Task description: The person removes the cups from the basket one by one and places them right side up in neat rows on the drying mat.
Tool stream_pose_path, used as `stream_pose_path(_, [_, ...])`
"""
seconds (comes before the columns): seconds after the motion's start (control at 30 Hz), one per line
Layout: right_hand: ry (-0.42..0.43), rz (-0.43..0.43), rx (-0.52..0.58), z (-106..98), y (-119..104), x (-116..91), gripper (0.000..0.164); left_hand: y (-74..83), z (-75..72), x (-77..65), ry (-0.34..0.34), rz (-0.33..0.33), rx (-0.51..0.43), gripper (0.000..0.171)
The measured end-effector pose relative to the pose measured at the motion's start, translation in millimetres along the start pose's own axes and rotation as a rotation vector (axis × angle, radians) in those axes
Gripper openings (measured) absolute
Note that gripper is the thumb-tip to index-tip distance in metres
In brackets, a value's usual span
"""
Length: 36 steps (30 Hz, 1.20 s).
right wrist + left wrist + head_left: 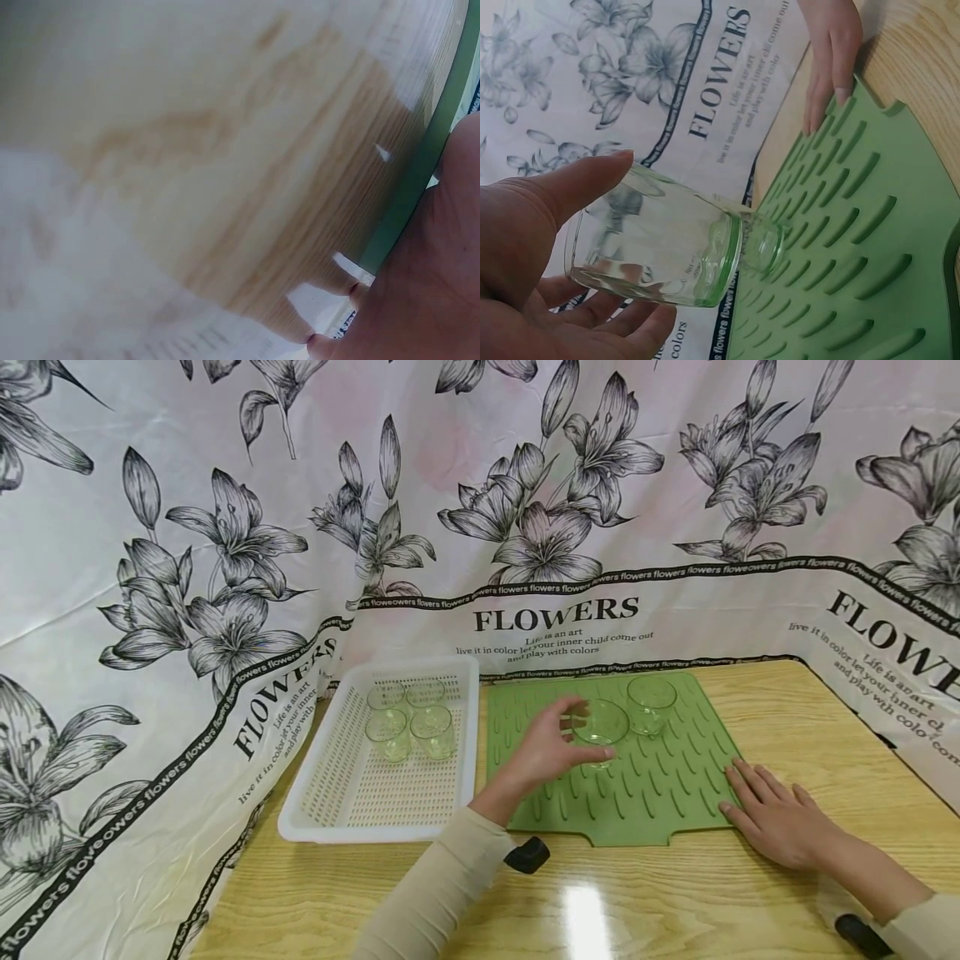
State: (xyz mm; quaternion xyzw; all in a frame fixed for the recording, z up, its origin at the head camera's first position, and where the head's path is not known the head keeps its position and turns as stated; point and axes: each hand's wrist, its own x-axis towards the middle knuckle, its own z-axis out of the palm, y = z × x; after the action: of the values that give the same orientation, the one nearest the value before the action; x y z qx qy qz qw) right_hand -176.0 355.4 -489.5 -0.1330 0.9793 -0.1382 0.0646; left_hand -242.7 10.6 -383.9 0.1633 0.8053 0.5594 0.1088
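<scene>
A clear drinking glass [602,723] is in my left hand [550,745], the thumb on its near side and the fingers round the other. In the left wrist view this glass [656,244] shows a thick greenish base and is held close over the green drying mat [555,810]. Just behind it, to the right, a second clear glass [651,708] stands on the mat. My right hand [776,818] lies flat at the mat's right edge, with its fingers stretched out and its fingertips at the border; it holds nothing.
A white perforated plastic basket [375,833] stands left of the mat on the wooden table [645,902], with several clear glasses [432,735] in its back half. A flower-printed cloth [555,527] hangs behind and along both sides.
</scene>
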Motion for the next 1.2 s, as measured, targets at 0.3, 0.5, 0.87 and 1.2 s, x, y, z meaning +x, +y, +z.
stream_pose_path(0.3, [0.004,-0.002,-0.012,0,0,-1,0.072,-1.5,10.3,5.2,-0.016,0.002,0.012,0.085])
stream_pose_path(0.5, [0.011,-0.006,-0.017,-1,1,-1,0.071,-1.6,18.7,8.2,-0.036,0.006,0.004,0.086])
stream_pose_path(0.87, [0.015,-0.008,-0.021,1,2,0,0.071,-6.2,39.5,14.5,-0.052,0.02,0.002,0.083])
stream_pose_path(1.2, [0.022,-0.005,-0.04,1,0,0,0.071,-7.1,57.4,18.4,-0.071,0.014,0.024,0.083])
